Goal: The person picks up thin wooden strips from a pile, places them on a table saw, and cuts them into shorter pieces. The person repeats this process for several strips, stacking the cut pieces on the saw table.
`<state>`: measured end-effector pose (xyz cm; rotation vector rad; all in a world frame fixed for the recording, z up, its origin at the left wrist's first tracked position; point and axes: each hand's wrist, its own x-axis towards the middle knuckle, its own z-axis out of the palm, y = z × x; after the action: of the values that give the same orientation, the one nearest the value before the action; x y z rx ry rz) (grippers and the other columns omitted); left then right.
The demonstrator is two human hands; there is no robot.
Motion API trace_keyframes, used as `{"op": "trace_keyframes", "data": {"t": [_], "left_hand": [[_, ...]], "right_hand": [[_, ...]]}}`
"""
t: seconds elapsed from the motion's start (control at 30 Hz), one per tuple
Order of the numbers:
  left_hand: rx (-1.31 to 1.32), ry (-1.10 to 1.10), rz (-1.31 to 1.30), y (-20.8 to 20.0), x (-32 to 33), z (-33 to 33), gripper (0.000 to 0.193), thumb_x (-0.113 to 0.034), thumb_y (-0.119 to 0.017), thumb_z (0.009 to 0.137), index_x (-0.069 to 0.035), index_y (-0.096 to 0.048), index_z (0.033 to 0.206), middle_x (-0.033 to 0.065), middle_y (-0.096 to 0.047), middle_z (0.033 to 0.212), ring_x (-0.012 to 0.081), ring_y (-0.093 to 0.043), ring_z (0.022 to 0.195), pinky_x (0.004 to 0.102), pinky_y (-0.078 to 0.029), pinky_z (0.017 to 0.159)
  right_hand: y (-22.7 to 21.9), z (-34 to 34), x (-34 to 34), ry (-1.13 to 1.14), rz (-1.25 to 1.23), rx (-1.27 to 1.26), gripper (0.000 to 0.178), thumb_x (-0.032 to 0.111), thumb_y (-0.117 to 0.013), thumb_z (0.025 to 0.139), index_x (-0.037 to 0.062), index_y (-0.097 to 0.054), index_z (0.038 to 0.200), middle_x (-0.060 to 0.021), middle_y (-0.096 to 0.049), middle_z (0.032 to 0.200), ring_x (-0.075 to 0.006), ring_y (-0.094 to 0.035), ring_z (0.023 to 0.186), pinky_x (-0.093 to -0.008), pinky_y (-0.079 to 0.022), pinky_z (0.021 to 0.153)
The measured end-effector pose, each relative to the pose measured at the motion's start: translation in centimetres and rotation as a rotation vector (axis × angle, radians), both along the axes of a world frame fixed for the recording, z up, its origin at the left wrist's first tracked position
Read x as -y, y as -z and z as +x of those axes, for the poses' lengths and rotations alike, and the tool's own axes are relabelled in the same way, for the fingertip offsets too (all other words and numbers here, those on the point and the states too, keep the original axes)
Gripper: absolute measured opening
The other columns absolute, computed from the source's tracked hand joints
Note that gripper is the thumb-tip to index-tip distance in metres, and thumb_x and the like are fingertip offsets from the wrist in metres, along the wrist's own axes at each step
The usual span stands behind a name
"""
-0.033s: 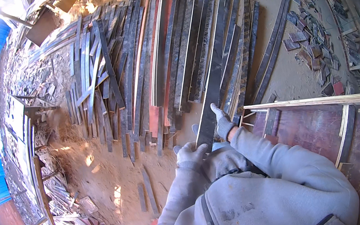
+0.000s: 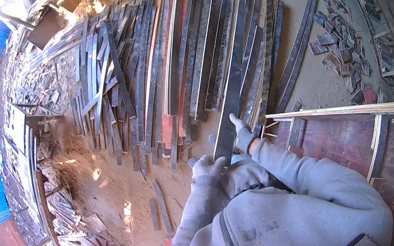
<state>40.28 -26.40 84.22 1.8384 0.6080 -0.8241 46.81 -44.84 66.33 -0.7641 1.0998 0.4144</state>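
Nothing moved since the earlier frame: both gloved hands stay clamped on the near end of the long dark plank, left hand at its end, right hand on its right edge. Plank runs far over the row of dark strips on the dirt ground, left of the reddish panel.
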Motion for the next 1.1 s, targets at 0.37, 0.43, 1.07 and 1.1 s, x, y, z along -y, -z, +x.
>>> {"op": "trace_keyframes", "data": {"t": [0.37,0.43,1.07,1.1], "left_hand": [[0.166,-0.093,-0.077,3.5,-0.8,-2.6,0.039,-0.027,-0.081,0.096,0.0,-0.075,0.123,0.0145,-0.08,0.107,0.019,-0.076,0.096,0.0338,-0.06,0.086],[0.173,-0.168,-0.104,5.3,-3.2,-4.7,0.04,-0.03,-0.078,0.098,-0.001,-0.075,0.126,0.0168,-0.08,0.114,0.0242,-0.076,0.106,0.0353,-0.059,0.095],[0.042,-0.089,0.29,34.7,-15.4,-14.6,0.028,-0.028,-0.081,0.095,-0.016,-0.077,0.121,0.0128,-0.08,0.106,0.0327,-0.079,0.099,0.0422,-0.062,0.091],[0.11,0.02,0.325,35.4,-15.9,-13.9,0.026,-0.024,-0.084,0.093,-0.013,-0.077,0.115,0.0106,-0.081,0.108,0.0291,-0.079,0.093,0.0406,-0.062,0.084]], "right_hand": [[-3.2,4.2,3.5,-0.485,-0.951,-0.183,0.114,0.089,-0.031,0.098,-0.015,-0.072,0.118,-0.0358,-0.073,0.12,-0.0472,-0.071,0.118,-0.0519,-0.058,0.097],[0.0,6.4,5.8,-0.502,-0.985,-0.197,0.115,0.088,-0.028,0.099,-0.0151,-0.072,0.121,-0.0364,-0.072,0.124,-0.0471,-0.067,0.126,-0.0497,-0.051,0.109],[35.8,9.9,-7.1,-1.075,-0.505,0.108,0.034,0.042,-0.07,0.106,0.0081,-0.069,0.107,-0.0025,-0.07,0.083,-0.0096,-0.063,0.067,-0.0267,-0.05,0.057],[37.5,10.6,-9.6,-0.986,-0.425,0.061,0.032,0.041,-0.07,0.107,0.0095,-0.068,0.105,-0.0015,-0.069,0.082,-0.0082,-0.062,0.067,-0.0246,-0.048,0.055]]}}
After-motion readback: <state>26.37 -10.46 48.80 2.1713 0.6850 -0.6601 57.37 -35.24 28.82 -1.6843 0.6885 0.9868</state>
